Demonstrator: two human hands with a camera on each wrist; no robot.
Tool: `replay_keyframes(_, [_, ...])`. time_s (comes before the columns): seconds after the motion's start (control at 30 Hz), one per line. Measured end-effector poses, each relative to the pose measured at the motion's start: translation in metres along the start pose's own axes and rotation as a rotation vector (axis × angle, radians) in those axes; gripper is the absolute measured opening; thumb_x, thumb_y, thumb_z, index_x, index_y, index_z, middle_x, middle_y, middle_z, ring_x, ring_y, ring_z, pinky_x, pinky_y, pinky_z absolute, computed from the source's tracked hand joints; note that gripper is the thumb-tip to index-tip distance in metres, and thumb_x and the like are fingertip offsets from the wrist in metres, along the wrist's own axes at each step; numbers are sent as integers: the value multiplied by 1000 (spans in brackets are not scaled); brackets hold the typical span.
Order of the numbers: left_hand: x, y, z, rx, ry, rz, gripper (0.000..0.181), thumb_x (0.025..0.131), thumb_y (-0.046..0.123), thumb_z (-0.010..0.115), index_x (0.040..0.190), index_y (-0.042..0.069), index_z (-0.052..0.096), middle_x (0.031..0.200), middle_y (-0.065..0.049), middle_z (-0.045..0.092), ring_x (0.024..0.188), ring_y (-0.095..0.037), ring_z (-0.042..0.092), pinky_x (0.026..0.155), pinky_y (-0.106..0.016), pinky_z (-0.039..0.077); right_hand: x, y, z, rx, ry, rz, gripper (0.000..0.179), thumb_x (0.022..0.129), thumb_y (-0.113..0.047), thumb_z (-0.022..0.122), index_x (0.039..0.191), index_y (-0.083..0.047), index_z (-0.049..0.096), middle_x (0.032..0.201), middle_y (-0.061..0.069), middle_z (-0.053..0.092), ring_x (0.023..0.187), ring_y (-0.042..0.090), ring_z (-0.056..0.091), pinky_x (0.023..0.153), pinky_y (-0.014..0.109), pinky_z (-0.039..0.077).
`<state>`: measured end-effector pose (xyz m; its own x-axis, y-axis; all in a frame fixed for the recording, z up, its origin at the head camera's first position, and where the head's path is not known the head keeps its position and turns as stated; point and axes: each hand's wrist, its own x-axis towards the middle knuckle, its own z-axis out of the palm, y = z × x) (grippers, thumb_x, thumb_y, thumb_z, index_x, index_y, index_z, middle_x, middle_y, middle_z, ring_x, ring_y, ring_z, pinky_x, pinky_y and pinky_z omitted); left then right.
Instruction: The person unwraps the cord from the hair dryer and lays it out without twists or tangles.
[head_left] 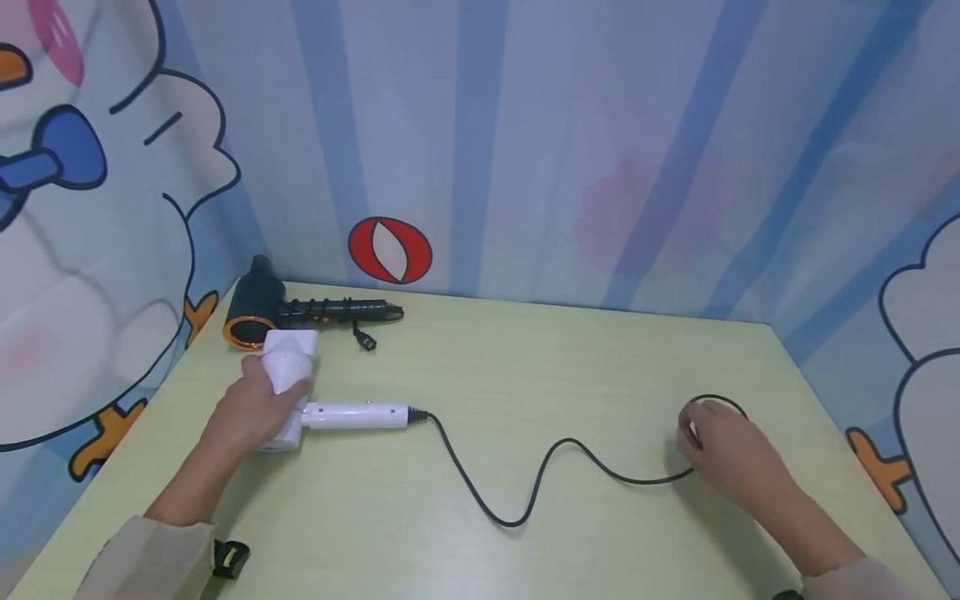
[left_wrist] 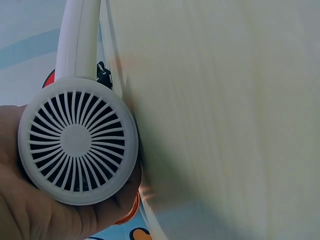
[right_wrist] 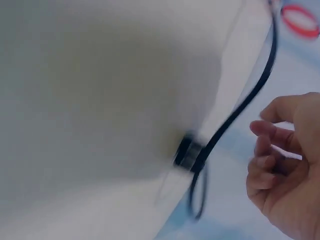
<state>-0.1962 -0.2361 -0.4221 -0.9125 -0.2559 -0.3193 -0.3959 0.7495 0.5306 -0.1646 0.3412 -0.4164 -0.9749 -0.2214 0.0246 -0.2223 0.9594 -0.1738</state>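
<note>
A white hair dryer [head_left: 356, 415] is in my left hand [head_left: 251, 408], which grips its barrel from the left. The handle points right, and the round slatted vent [left_wrist: 76, 141] faces the left wrist camera. From the handle end a black cord [head_left: 512, 523] runs in waves across the table to my right hand [head_left: 731, 454]. In the right wrist view, the fingers of that hand [right_wrist: 292, 180] are loosely bent, with a gap between them and the cord [right_wrist: 245, 102]. A dark, blurred plug [right_wrist: 189, 153] and a small cord loop show beside it.
Behind the left hand lies a black hair dryer [head_left: 255, 304] with an orange rim, its cord wound round the handle and its plug [head_left: 365, 339] hanging free. The pale table [head_left: 600, 375] ends at a patterned blue cloth [head_left: 525, 150] at the back and sides.
</note>
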Motion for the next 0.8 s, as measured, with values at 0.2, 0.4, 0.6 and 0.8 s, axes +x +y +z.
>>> replay_keyframes(0.2, [-2, 2, -2, 13, 10, -12, 95, 98, 53, 54, 150, -11, 6, 130, -38, 41, 108, -48, 52, 82, -56, 53, -20, -44, 15, -63, -50, -158, 6, 93, -21, 72, 98, -18, 70, 74, -11, 62, 62, 6, 54, 54, 28, 42])
replay_keyframes(0.4, [-3, 3, -1, 7, 8, -22, 97, 98, 53, 54, 151, -11, 4, 132, -40, 39, 111, -50, 50, 86, -59, 52, -35, -51, 19, -118, -91, -155, 15, 87, -6, 76, 86, -18, 67, 78, -7, 61, 70, 9, 59, 61, 28, 50])
replay_keyframes(0.6, [-4, 3, -2, 13, 0, -8, 97, 99, 53, 53, 151, -13, 4, 131, -40, 40, 109, -49, 51, 84, -58, 52, -52, -29, 8, -66, -174, -8, 16, 87, -4, 73, 86, -17, 64, 76, -5, 52, 69, 10, 48, 62, 32, 46])
replay_keyframes(0.8, [-3, 3, -2, 26, -8, 28, 96, 99, 53, 52, 149, -15, 5, 127, -39, 42, 106, -47, 52, 79, -54, 52, -65, 5, -2, -64, -124, 77, 12, 85, -3, 73, 89, -13, 67, 76, -2, 52, 67, 13, 48, 59, 32, 44])
